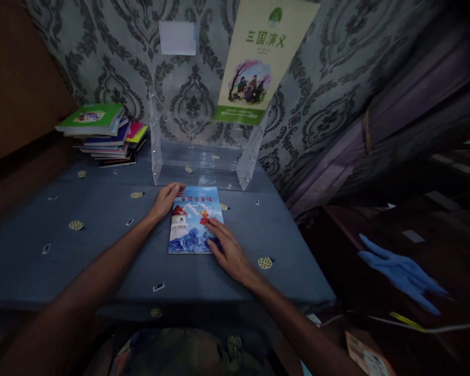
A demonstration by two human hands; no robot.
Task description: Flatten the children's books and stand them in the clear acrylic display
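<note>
A blue storybook (196, 230) with a red-roofed tower, waves and red Chinese lettering on its cover lies flat on the cloth-covered table. At its upper left corner is my left hand (166, 199), fingers curled together over the edge, the tips partly hidden. My right hand (230, 251) rests on the lower right of the cover, its fingers stretched out and slightly apart. Just beyond the book stands a clear acrylic rack (196, 180). A tall pale green book (254, 57) stands upright at the rack's right side.
Several books are piled in a stack (92, 125) at the back left. A white card (177, 39) shows against the patterned wall. Right of the table (109, 271), a blue glove (401, 271) lies on a dark surface. A purple curtain (337, 136) hangs at the right.
</note>
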